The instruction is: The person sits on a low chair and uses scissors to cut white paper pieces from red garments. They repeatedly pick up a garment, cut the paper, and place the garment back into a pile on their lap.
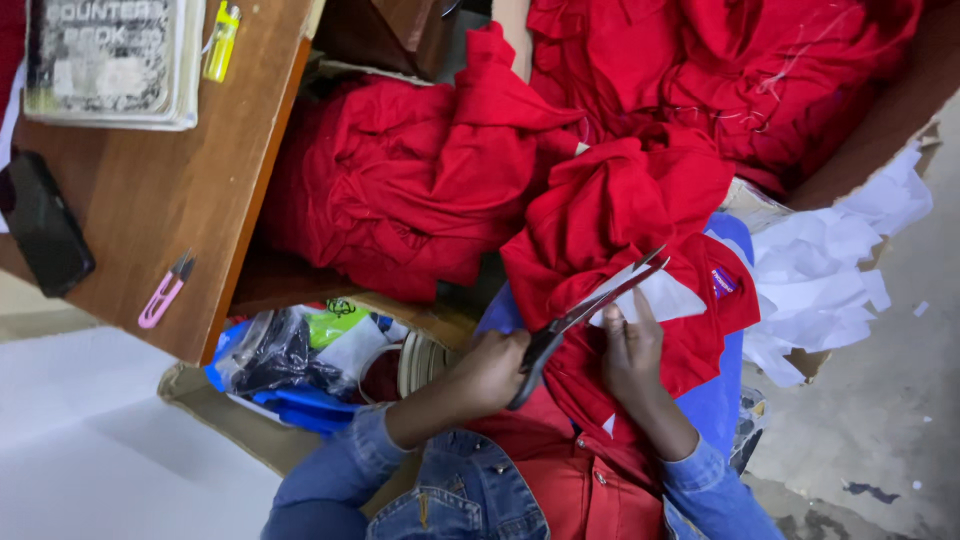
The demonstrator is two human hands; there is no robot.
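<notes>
My left hand [492, 368] grips the dark handles of a pair of scissors [590, 308], whose open blades point up and to the right. The blades straddle a white backing piece [668, 295] on a red garment [620, 215] lying over my lap. My right hand [630, 350] pinches the red fabric and the white piece just right of the blades. A small purple label [723, 282] sits on the garment near the white piece. Both arms wear denim sleeves.
More red garments [420, 180] are heaped in a cardboard box [890, 120] ahead. White paper scraps [830, 270] lie at the right. A wooden table [170, 190] at the left holds a notebook [110, 60], a phone [45, 225], a pink thread snipper [165, 290] and a yellow lighter [221, 40]. Plastic bags [290, 360] sit below it.
</notes>
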